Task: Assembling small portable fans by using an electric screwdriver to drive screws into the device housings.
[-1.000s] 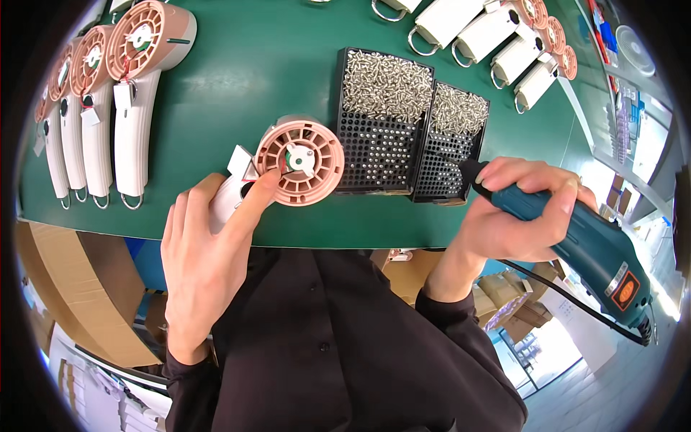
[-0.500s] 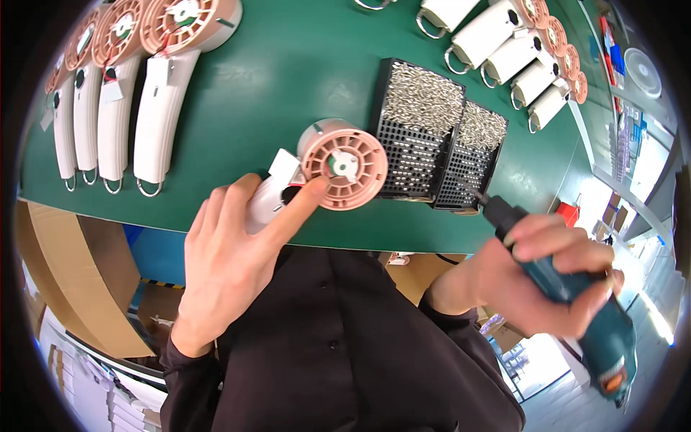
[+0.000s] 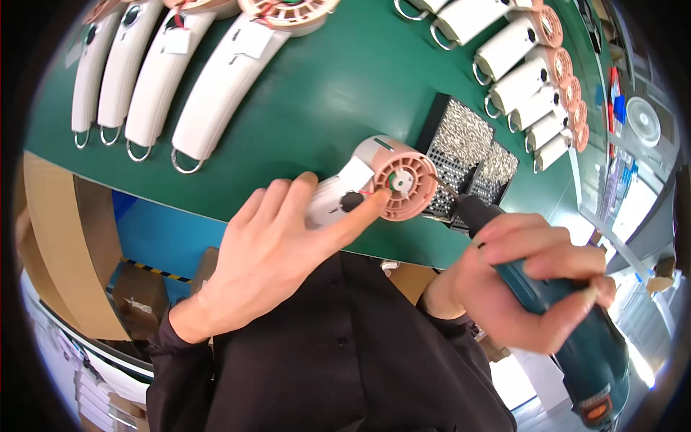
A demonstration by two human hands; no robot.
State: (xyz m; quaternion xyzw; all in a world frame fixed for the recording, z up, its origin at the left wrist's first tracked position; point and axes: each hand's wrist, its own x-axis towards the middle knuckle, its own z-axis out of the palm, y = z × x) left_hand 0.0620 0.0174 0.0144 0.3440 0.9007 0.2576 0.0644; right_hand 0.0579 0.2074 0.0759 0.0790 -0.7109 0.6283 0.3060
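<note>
My left hand [image 3: 277, 241] is wrapped round the white handle of a handheld fan [image 3: 403, 183], its index finger reaching onto the pink, slotted head. A white tab and a black round part sit where handle meets head, with thin red wire by them. In my right hand [image 3: 522, 288] is a teal electric screwdriver [image 3: 594, 356] with a black nose, slanting up to the left. Its thin bit ends at the right rim of the fan head; I cannot tell whether it touches. Just behind are two black perforated screw trays [image 3: 434, 119], heaped with small silvery screws.
A row of similar white fans [image 3: 227, 86] lies at the left on the green table [image 3: 324, 93]. Another row of fans [image 3: 507, 54] with wrist rings lies at the far right. Below the table's front edge at left stands a cardboard box [image 3: 86, 245].
The screwdriver's bit has moved from over the right screw tray to the fan head's rim. In the picture, the fan and my left hand have shifted right; the whole view has shifted too.
</note>
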